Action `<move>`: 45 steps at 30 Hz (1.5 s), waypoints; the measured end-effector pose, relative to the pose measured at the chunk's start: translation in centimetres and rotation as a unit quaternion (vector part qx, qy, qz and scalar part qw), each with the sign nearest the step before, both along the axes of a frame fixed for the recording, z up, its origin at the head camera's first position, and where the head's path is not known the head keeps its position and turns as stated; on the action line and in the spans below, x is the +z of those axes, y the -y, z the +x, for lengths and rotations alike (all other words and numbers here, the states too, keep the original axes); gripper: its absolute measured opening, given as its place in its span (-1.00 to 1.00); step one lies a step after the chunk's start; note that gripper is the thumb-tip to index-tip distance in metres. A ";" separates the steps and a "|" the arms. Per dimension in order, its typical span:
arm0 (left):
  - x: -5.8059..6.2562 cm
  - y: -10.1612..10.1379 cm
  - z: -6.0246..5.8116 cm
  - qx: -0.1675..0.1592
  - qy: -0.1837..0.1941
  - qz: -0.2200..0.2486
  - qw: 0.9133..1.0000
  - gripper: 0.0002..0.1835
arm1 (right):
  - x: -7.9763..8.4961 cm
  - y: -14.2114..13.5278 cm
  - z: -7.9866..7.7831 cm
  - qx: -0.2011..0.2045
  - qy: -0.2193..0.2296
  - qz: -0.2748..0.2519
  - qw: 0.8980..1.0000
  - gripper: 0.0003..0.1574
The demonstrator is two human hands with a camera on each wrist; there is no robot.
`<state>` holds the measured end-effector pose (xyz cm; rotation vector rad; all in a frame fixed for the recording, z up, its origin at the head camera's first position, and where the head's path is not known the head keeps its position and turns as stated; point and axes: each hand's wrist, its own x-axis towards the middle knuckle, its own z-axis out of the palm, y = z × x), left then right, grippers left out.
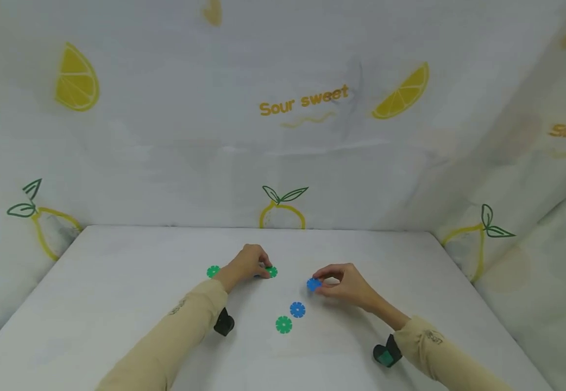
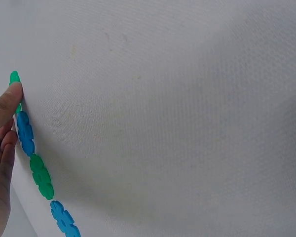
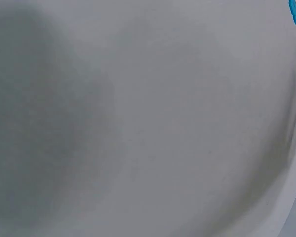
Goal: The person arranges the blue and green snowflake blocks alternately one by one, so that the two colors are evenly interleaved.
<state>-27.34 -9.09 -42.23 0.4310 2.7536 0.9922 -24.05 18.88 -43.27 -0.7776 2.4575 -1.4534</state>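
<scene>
In the head view my left hand [image 1: 246, 262] pinches a green snowflake disc [image 1: 272, 271] between thumb and forefinger. The left wrist view shows this green disc [image 2: 14, 77] under the thumb, at one end of a row with a blue snowflake disc [image 2: 25, 132], another green one [image 2: 42, 177] and another blue one [image 2: 64, 219]. From the head, the hand hides the row's middle; a green disc [image 1: 213, 271] shows left of it. My right hand [image 1: 350, 285] holds a blue snowflake disc [image 1: 313, 284] by its edge, apart from the row.
A loose blue disc [image 1: 297, 309] and a green disc [image 1: 283, 325] lie on the white table [image 1: 131, 288], nearer than both hands. A printed cloth [image 1: 180, 163] hangs behind the table. Dark wrist devices [image 1: 387, 352] sit at both sleeves.
</scene>
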 end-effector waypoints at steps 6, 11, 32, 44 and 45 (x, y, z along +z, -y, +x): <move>0.1 -0.9 -0.2 -0.005 0.010 -0.003 1.000 -0.86 | 0.3 0.1 -0.7 -0.009 0.008 -0.010 1.000 -0.64; 0.0 -1.0 -0.3 -0.002 0.014 -0.010 1.000 -0.86 | 0.7 1.0 -1.0 -0.012 0.012 -0.004 1.000 -0.63; -0.1 -0.3 0.0 0.010 0.002 -0.017 1.000 -0.85 | 0.1 2.6 -2.6 -0.048 0.008 0.042 0.998 -0.65; 0.1 -0.4 -0.1 0.005 0.005 -0.029 1.000 -0.84 | 0.3 4.2 -2.9 -0.065 -0.009 0.095 0.993 -0.69; 0.1 -0.5 -0.1 0.005 0.005 -0.030 1.000 -0.84 | 0.3 4.3 -2.9 -0.067 -0.007 0.097 0.993 -0.69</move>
